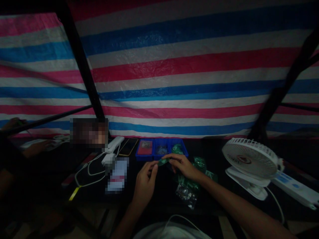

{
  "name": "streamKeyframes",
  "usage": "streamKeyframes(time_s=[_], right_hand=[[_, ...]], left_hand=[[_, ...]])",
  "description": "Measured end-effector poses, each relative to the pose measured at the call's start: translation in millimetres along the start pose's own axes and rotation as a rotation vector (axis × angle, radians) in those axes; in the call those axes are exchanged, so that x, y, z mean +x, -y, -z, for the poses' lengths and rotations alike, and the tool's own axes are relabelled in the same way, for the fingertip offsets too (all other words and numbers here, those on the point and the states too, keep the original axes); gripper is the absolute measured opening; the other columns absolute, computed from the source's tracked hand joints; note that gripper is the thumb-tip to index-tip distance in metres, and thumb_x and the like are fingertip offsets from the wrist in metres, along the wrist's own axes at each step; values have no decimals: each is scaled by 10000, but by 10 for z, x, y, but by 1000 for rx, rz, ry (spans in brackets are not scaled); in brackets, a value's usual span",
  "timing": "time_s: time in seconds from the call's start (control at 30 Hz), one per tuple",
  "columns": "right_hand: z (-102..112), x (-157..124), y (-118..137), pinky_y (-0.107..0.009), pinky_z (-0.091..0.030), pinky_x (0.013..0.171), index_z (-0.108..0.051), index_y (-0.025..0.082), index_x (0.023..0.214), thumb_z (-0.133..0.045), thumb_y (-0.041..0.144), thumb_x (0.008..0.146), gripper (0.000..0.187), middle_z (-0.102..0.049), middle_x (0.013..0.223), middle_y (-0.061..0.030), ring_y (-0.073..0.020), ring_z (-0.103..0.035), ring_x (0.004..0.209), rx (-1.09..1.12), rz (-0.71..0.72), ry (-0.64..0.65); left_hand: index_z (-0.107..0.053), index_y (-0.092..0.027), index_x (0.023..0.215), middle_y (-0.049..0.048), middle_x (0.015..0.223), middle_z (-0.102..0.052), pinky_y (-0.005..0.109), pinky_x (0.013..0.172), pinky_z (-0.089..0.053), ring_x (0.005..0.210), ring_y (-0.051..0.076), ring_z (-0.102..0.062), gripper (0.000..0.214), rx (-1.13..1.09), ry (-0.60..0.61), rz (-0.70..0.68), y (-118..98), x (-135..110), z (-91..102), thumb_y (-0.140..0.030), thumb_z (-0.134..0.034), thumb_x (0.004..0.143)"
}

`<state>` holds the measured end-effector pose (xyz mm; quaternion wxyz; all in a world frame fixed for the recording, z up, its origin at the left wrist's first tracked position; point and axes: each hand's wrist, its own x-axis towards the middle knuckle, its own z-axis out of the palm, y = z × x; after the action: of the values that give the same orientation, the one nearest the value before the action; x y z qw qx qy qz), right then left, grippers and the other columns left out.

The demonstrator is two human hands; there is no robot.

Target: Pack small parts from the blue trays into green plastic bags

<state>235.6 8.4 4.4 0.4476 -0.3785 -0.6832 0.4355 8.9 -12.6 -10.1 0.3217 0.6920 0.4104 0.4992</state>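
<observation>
Small green packet, at the lower centre of the frame, held between two bare hands that I follow from afar. The left hand pinches the near-left end between thumb and fingertips; the right hand closes its index finger and thumb narrowly on the other end. I judge that a light, even grip at opposite ends serves best here: too hard a pull could crease or tear what appears to be thin film, and in this dim light I would keep its face turned up for inspection. Below the right wrist, glossy green packets lie heaped with crinkled clear plastic bags. Just above the hands, I note three smooth blue bins, rectangular and side by side: shiny small parts over a reddish base at left, translucent pieces at centre, green pieces at right. Outward, a flat dark smartphone lies left of the bins; at right stands a white clip fan with a round, ribbed grille. Behind, a creased striped tarpaulin fills the upper frame.
</observation>
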Motion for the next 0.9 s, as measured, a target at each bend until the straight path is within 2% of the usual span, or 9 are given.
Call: streamKeyframes(time_s=[0.1, 0.2, 0.3, 0.4, 0.57, 0.7, 0.83, 0.9], right_hand=[[-4, -4, 11, -235, -420, 544, -756, 189, 1185, -599, 532, 994, 423, -612, 700, 18, -122, -550, 550, -11, 2, -13], [-20, 3, -5, -236, -410, 532, -751, 193, 1168, -642, 567, 966, 439, -610, 706, 21, -123, -537, 547, -18, -13, -19], [-27, 21, -66, -229, -358, 507, -734, 198, 1165, -744, 536, 905, 427, -538, 640, 55, -115, -481, 520, -44, -25, -46], [-13, 34, -120, -230, -325, 525, -716, 206, 1151, -774, 464, 895, 368, -461, 606, 76, -122, -447, 549, -142, 2, -83], [9, 25, -89, -250, -411, 607, -631, 239, 1285, -733, 384, 913, 412, -585, 912, 7, -138, -516, 672, -273, 78, -164], [57, 18, -44, -286, -446, 645, -520, 237, 1439, -634, 336, 966, 496, -608, 957, -25, -171, -553, 701, -435, 134, -367], [201, 21, -12, -336, -473, 697, -590, 203, 1319, -568, 317, 996, 343, -648, 1006, -64, -206, -573, 723, -578, 189, -633], [283, 18, -2, -371, -491, 814, -654, 202, 1241, -519, 278, 1020, 270, -656, 1114, -101, -250, -625, 893, -684, 252, -644]], left_hand=[[-752, -219, 1158, 80, 1140, -768, 313, 848, -576, 998, 224, -735, 325, 5, -5, -2, -19, -4, 6, -431, -529, 1053], [-756, -215, 1150, 86, 1154, -768, 318, 859, -581, 1010, 227, -734, 328, 6, -12, -17, -27, -4, 9, -425, -522, 1058], [-757, -216, 1143, 86, 1155, -763, 320, 858, -577, 1021, 228, -731, 317, 15, -11, -28, -19, 2, 7, -410, -521, 1059], [-756, -217, 1141, 85, 1155, -761, 321, 843, -577, 1013, 227, -732, 310, 17, -8, -26, -8, 8, 2, -408, -528, 1053], [-742, -216, 1176, 97, 1155, -770, 326, 833, -581, 986, 230, -745, 304, 25, -4, 4, 8, 4, -1, -413, -559, 1035], [-733, -218, 1176, 109, 1183, -765, 329, 835, -579, 991, 234, -746, 302, 30, -8, 20, 22, 0, -7, -424, -565, 1032], [-734, -222, 1168, 106, 1174, -767, 323, 830, -568, 998, 231, -739, 293, 34, -18, 9, 28, -1, -17, -419, -565, 1032], [-733, -222, 1170, 107, 1170, -767, 323, 830, -566, 1004, 232, -735, 293, 30, -16, 12, 30, -2, -20, -420, -566, 1031]])
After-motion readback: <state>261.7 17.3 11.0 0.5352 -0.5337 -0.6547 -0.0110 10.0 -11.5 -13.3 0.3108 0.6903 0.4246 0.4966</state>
